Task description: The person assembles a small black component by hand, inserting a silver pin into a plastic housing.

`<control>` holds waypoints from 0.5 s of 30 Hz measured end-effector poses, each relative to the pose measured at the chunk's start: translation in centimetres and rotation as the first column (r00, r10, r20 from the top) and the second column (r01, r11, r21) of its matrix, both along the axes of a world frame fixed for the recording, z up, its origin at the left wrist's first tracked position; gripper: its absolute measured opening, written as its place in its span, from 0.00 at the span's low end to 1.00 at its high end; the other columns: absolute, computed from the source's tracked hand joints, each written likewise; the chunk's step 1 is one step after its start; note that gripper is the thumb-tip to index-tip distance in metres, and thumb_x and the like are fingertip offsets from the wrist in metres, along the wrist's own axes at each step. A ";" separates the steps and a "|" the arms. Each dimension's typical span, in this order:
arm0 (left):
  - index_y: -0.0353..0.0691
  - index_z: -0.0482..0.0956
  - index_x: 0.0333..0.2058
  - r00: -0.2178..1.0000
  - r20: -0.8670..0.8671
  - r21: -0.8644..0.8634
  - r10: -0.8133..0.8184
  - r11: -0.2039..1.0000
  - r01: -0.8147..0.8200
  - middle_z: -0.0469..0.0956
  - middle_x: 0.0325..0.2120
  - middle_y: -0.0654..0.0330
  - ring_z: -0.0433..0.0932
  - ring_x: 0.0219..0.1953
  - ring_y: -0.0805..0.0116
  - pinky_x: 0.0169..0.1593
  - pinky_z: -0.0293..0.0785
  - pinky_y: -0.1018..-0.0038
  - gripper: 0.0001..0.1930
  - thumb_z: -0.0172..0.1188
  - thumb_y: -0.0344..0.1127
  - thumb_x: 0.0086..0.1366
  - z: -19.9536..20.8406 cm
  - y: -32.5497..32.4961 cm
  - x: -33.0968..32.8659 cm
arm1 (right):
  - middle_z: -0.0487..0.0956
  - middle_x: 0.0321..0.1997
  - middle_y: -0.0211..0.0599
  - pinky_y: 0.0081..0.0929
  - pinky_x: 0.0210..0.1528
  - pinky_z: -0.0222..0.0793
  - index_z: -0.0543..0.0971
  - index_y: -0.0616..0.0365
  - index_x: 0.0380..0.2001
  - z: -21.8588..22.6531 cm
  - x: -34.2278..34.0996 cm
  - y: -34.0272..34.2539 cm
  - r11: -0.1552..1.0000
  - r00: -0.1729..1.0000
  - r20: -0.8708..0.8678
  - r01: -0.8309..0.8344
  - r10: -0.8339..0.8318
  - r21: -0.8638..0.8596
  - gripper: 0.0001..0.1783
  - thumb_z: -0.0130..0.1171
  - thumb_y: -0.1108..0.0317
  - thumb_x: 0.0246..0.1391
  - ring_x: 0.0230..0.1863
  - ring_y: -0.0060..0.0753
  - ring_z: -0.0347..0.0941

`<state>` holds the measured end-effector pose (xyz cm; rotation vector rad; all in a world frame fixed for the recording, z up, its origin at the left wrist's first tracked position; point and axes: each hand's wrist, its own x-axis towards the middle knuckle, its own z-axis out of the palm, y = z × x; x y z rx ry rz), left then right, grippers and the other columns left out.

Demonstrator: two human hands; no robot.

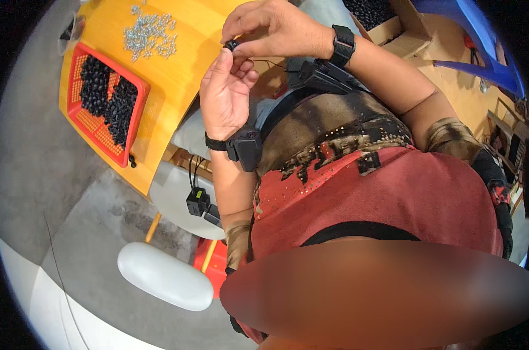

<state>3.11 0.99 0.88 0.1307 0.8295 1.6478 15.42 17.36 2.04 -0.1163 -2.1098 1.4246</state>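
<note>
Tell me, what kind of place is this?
Probably a small assembly workshop: a red tray of small black parts, loose metal screws on a yellow table, and cardboard boxes.

Tray point(137, 111) of small parts on table point(177, 70), screw pile point(150, 36) behind.

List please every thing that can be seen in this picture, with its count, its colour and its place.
small part: one, black, pinched between the fingers of both hands
table: one, yellow-orange, upper left
tray: one, red, on the table's left side
small pieces: many, black, heaped in the tray
metal screws: many, silver, loose pile on the table top
cardboard box: one, brown, top right, holding dark pieces
white rounded object: one, on the floor, lower left
wrist devices: two, black, strapped on both wrists
left hand: palm up, below the part
right hand: above the part
</note>
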 end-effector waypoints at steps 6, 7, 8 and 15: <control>0.30 0.77 0.56 1.000 0.010 -0.031 -0.024 0.999 0.024 0.82 0.48 0.50 0.79 0.42 0.71 0.46 0.79 0.73 0.20 0.58 0.41 0.75 0.2 -0.2 -0.3 | 0.88 0.39 0.40 0.26 0.44 0.78 0.86 0.67 0.45 -2.4 3.1 4.5 0.914 0.943 0.235 0.299 -0.238 -0.273 0.16 0.70 0.68 0.56 0.40 0.30 0.83; 0.30 0.77 0.56 1.000 0.009 -0.030 -0.019 0.999 0.019 0.82 0.48 0.50 0.79 0.42 0.71 0.46 0.79 0.73 0.20 0.58 0.41 0.75 0.1 -0.3 -0.5 | 0.88 0.40 0.40 0.25 0.43 0.78 0.85 0.68 0.46 -2.7 4.2 5.7 0.866 0.917 0.269 0.375 -0.295 -0.329 0.17 0.70 0.68 0.57 0.39 0.29 0.83; 0.30 0.77 0.56 1.000 -0.008 -0.053 0.018 0.998 -0.018 0.82 0.48 0.50 0.79 0.42 0.71 0.46 0.79 0.73 0.19 0.58 0.40 0.75 -0.1 -0.6 -0.7 | 0.88 0.39 0.40 0.24 0.41 0.77 0.85 0.70 0.47 -2.2 5.4 6.6 0.789 0.885 0.327 0.450 -0.331 -0.418 0.18 0.71 0.68 0.56 0.39 0.29 0.83; 0.31 0.75 0.57 0.994 0.038 -0.068 0.104 0.993 -0.102 0.81 0.48 0.50 0.78 0.41 0.69 0.47 0.79 0.72 0.18 0.58 0.35 0.74 -1.2 -0.8 -1.8 | 0.85 0.39 0.43 0.24 0.33 0.73 0.75 0.69 0.61 -11.7 16.9 16.4 0.197 0.486 0.328 0.753 -0.810 -0.628 0.27 0.66 0.67 0.63 0.31 0.30 0.79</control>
